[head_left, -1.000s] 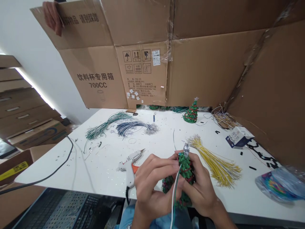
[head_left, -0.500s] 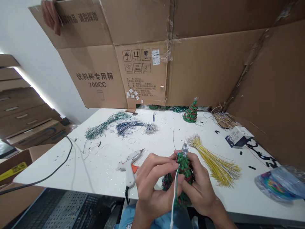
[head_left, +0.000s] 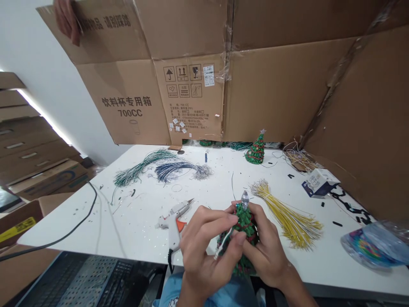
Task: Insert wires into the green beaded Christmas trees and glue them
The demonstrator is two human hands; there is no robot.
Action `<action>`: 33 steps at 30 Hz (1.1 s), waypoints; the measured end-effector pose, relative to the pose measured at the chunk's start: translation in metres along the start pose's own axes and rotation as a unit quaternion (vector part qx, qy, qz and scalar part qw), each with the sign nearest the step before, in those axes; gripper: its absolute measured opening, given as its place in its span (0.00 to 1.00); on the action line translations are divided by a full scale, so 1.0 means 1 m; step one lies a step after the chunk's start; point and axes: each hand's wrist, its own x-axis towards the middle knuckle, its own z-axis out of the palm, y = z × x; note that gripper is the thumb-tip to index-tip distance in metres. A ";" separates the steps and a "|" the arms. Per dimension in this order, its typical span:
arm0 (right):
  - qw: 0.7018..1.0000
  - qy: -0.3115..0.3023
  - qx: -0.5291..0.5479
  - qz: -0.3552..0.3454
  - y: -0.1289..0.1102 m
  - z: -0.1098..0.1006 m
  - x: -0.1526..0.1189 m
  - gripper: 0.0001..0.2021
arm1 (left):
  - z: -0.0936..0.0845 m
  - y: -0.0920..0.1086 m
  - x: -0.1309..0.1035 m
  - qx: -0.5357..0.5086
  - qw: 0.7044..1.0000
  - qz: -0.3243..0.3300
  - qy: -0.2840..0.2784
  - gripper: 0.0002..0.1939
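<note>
Just right of the glue gun (head_left: pixel 174 228), the little green tree (head_left: pixel 245 221) sits in the curled right hand (head_left: pixel 268 243) while the left hand (head_left: pixel 204 243) pinches a white wire (head_left: pixel 226 237), and the tree looks light but breakable, best held round its middle.

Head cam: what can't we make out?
Head view: held tree, partly hidden by the left hand and right hand.
Head view: white wire, blurred; its ends are unclear at the left hand.
Head view: green things, mostly hidden behind the cardboard.
Head view: another person's hand, cut off by the top edge.
</note>
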 end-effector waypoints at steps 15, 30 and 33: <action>1.000 -0.009 -0.002 0.012 -0.001 0.003 0.002 0.18 | -0.004 0.000 -0.002 0.003 1.000 -0.015 0.005 0.18; 1.000 -0.007 0.001 0.015 0.000 0.004 0.000 0.19 | -0.004 0.000 0.002 0.005 1.000 -0.006 0.001 0.19; 1.000 -0.008 0.004 0.015 -0.002 0.003 0.002 0.19 | -0.004 -0.002 0.004 0.020 1.000 0.001 -0.010 0.18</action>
